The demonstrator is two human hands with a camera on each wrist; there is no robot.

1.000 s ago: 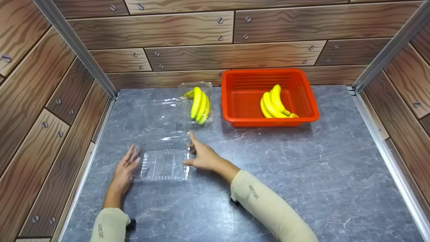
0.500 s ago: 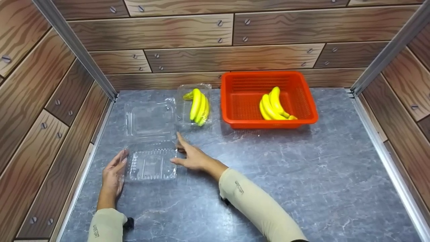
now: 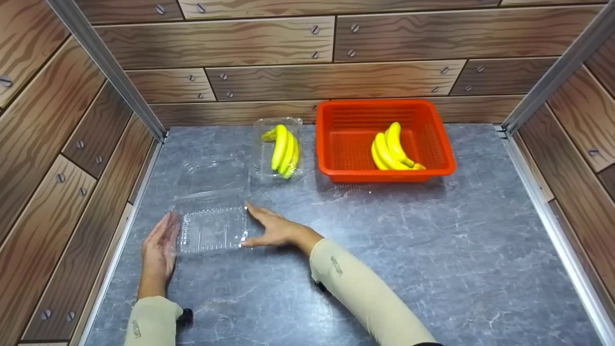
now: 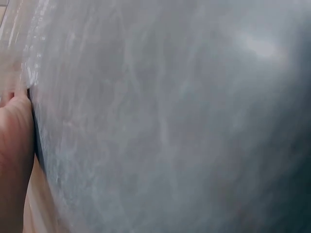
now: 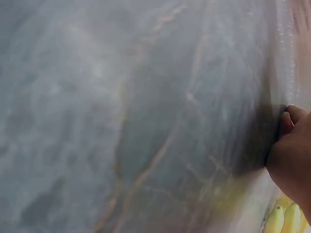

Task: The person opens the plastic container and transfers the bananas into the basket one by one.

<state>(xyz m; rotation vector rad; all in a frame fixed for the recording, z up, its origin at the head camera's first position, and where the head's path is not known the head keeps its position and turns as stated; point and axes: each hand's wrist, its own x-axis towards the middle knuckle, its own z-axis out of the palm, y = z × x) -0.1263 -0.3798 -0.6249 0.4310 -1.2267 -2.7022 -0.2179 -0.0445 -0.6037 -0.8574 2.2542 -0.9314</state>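
Observation:
In the head view an unfolded clear plastic clamshell box [image 3: 211, 230] lies on the left of the table, its thin lid [image 3: 216, 175] folded back towards the wall. My left hand [image 3: 158, 245] lies along the box's left side, fingers extended. At the right side my right hand [image 3: 276, 229] spreads thumb and fingers, touching the near and far corners. Behind, a bunch of bananas [image 3: 286, 150] rests in a second clear box [image 3: 262, 158]. Each wrist view shows part of its own hand, the left [image 4: 14, 145] and the right [image 5: 294, 155], at the plastic edge.
A red plastic basket [image 3: 331, 173] stands at the back, right of the second box, with another bunch of bananas [image 3: 394, 149] inside. Wood-patterned walls [image 3: 269, 43] enclose the grey marbled table [image 3: 408, 269] at the back and sides.
Both hands and the unfolded box have shifted left. My left fingers now lie flatter along its side, and my right thumb has come down to the near corner. Basket and banana bunches stay put.

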